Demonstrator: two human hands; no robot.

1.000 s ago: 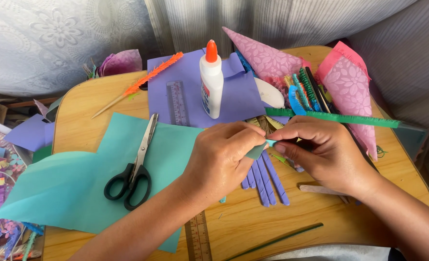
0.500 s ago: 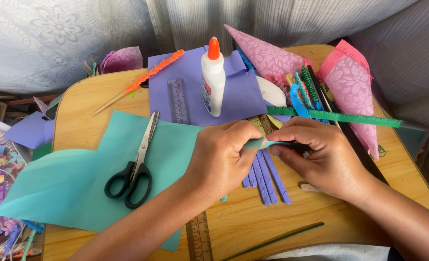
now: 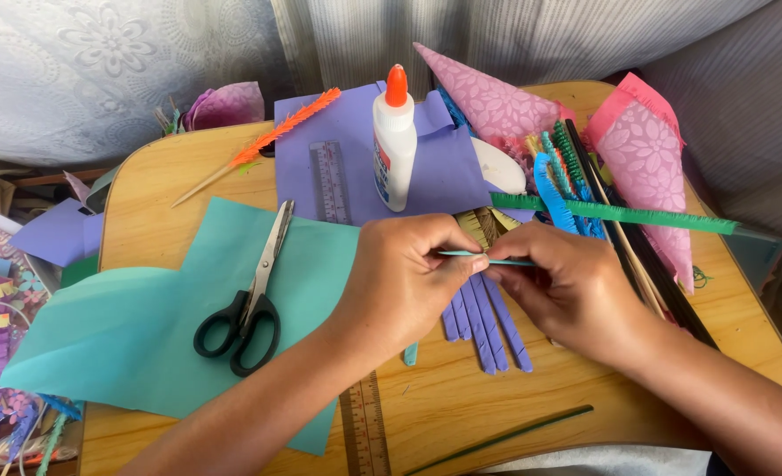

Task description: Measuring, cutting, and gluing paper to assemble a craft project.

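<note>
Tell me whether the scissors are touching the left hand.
Apart. The head view shows the black-handled scissors lying on the teal paper sheet, with a clear stretch of teal paper between them and the left hand.

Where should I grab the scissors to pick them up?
Probably by the black loop handles, coming from the near table edge. The scissors lie flat and shut on the teal paper, handles toward you and blades pointing away, so fingers avoid the tips.

Wooden table (image 3: pixel 188 167) before pale curtains (image 3: pixel 100 62) (perhaps lace)
</note>
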